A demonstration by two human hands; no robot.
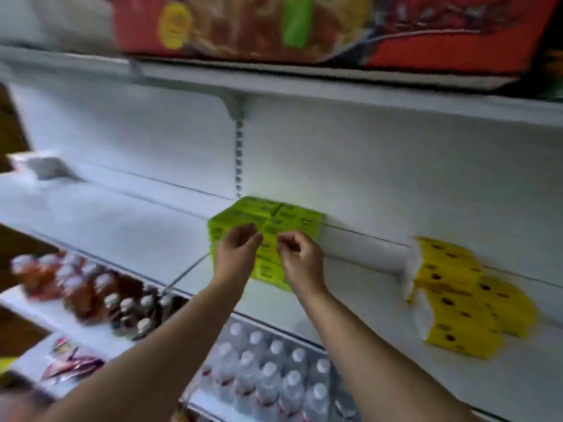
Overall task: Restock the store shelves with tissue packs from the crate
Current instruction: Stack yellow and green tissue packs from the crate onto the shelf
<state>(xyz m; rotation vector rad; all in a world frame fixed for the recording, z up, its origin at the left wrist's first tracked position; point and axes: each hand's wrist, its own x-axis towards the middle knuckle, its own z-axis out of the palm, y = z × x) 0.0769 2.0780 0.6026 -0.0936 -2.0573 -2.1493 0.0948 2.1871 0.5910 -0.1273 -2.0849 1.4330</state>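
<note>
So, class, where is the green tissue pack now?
Head view: the green tissue pack sits on the white shelf, just beyond the left hand and right hand, left of the yellow packs.

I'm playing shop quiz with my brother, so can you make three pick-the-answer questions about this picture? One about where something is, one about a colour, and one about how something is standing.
1. Where are the yellow packs?
A) on the floor
B) right of the green pack, on the same white shelf
C) among the bottles below

2. What colour is most of the big box on the top shelf?
A) red
B) purple
C) white

3. How are the clear bottles on the lower shelf?
A) lying on their sides
B) open, with no caps
C) upright, with white caps on

Answers:
1 B: they lie further right on the same white board.
2 A: its front is mostly red.
3 C: you see their round white caps from above.
</note>
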